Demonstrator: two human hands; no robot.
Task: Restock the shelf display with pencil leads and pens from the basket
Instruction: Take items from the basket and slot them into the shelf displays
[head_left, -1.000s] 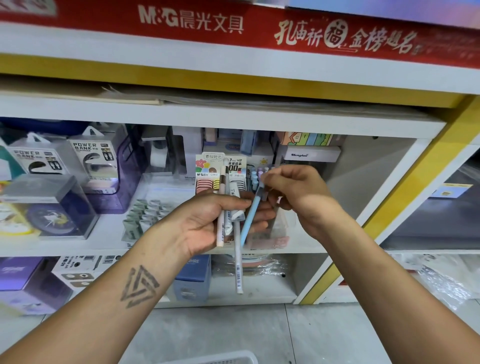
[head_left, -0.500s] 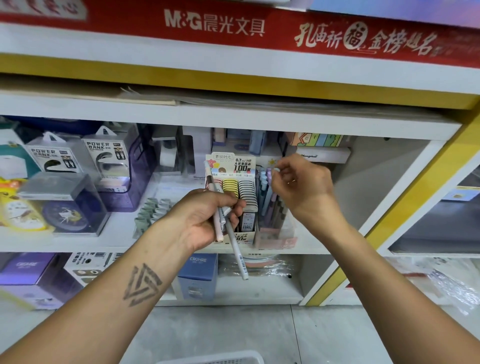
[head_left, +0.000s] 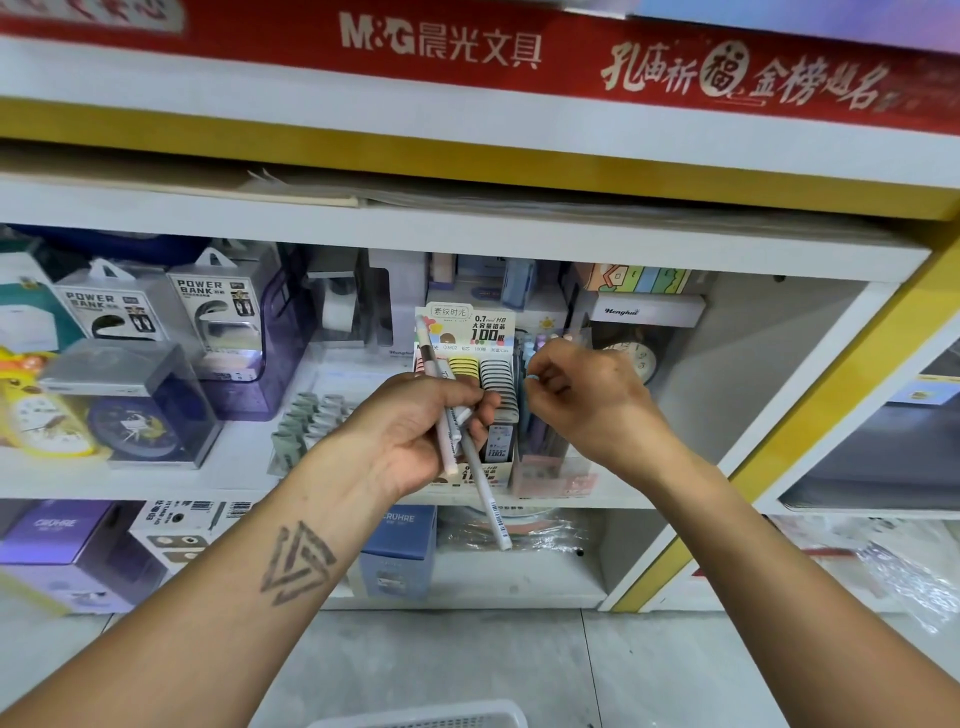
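Pinching a blue pen (head_left: 529, 387) by its top, my right hand (head_left: 587, 395) should lower it straight into the clear holder (head_left: 545, 467) beside the lead box (head_left: 480, 364). My left hand (head_left: 415, 431) grips two spare pens (head_left: 470, 452), kept clear.

White and pale pink pens (head_left: 457, 441) in left hand (head_left: 410, 431); yellow and grey-striped lead rows (head_left: 480, 371) behind it.

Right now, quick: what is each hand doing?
Left hand: holding a bunch of white pens.
Right hand: fingertips pinching a light blue pen over the pen holder.
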